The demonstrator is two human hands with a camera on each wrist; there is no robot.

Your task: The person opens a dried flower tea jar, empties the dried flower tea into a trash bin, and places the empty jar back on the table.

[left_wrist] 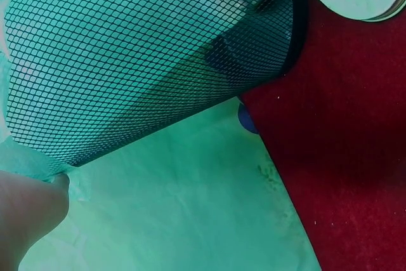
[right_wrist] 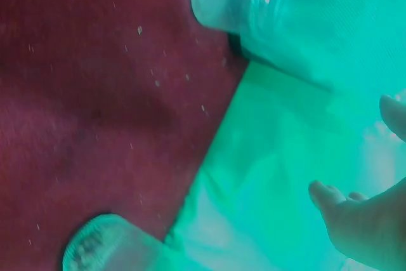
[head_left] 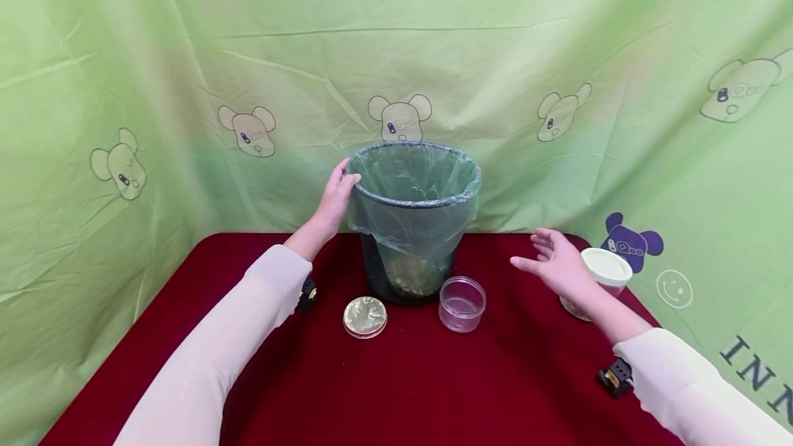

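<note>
A black mesh trash bin (head_left: pixel 378 263) lined with a thin translucent bag (head_left: pixel 415 219) stands at the back middle of the table. My left hand (head_left: pixel 334 195) holds its rim on the left side, thumb at the top edge; the left wrist view shows the thumb (left_wrist: pixel 38 204) against the bag's edge. Something pale and crumpled shows through the mesh low in the bin. My right hand (head_left: pixel 560 267) hovers open over the right side, fingers spread, nothing in them. Beneath and behind it stands a white-lidded clear jar (head_left: pixel 606 268), partly hidden by the wrist.
In front of the bin, a lidless clear plastic jar (head_left: pixel 461 308) stands at right and a round gold-coloured lid or disc (head_left: pixel 365 315) lies at left. A dark red cloth covers the table (head_left: pixel 396 391). A green printed curtain (head_left: pixel 310 40) hangs close behind and around it.
</note>
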